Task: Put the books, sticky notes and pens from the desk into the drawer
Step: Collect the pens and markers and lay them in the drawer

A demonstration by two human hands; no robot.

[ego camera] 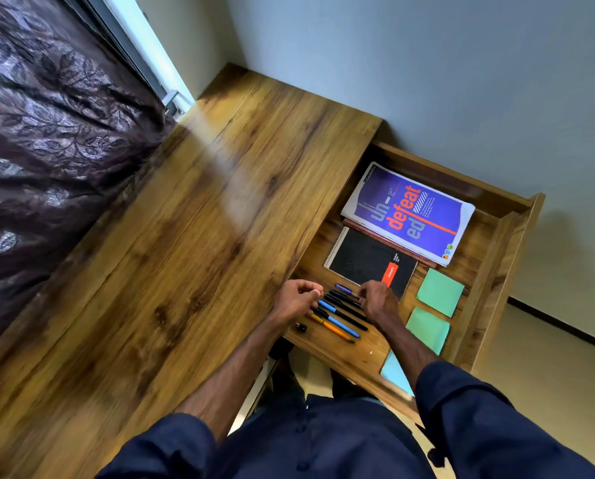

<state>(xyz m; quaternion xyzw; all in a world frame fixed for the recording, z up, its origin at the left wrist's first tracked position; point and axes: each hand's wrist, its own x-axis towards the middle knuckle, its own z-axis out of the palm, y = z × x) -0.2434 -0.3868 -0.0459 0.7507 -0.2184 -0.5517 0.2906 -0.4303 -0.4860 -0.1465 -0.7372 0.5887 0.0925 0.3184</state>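
Observation:
The wooden drawer (496, 257) stands open to the right of the desk top (185, 236). Inside it lie a purple book (406, 216) on top of another book, a black spiral notebook (361, 259), two green sticky-note pads (441, 292) (427, 330), a blue pad (394, 373) and a row of several pens (341, 319). My left hand (297, 300) has curled fingers at the left ends of the upper pens. My right hand (379, 302) pinches the right end of a dark pen (342, 298). An orange pen (334, 330) lies nearest to me.
A small black cap (301, 327) lies by the drawer's near left corner. A dark patterned curtain (47, 133) hangs along the desk's left side under a window. A grey wall stands behind the desk and drawer. My dark blue sleeves fill the bottom of the view.

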